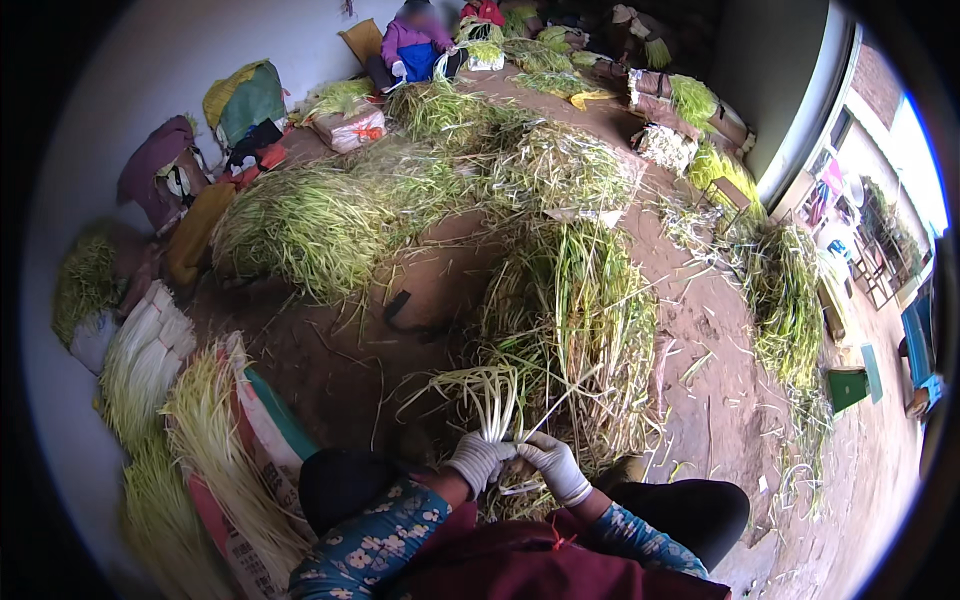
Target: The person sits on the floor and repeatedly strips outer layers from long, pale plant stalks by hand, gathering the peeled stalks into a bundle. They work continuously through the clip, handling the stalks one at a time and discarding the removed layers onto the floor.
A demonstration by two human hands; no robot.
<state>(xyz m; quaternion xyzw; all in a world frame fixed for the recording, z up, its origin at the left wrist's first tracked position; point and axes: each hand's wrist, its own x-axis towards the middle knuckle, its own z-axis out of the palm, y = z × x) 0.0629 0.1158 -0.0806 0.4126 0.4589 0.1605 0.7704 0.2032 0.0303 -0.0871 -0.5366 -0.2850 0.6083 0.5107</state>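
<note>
My left hand [474,463], in a white knit glove, grips a small bunch of pale chive-like stalks [491,405]. White stems fan upward from the fist, and their thin leaves droop to the left. My right hand [556,466], gloved the same way, meets it fingertip to fingertip. A single thin stalk [559,405] slants up and right from its pinched thumb and forefinger. Just beyond both hands lies a big heap of long green and yellowing stalks [585,307]. Some pale strands hang below the hands, partly hidden by them.
At my left, cleaned pale stalks [214,420] lie beside a printed sack [259,420]. Another leafy heap [307,225] is ahead left. A seated person [420,45] works by the wall. Bundles [660,112] line the right, near a doorway and a green bin [847,388].
</note>
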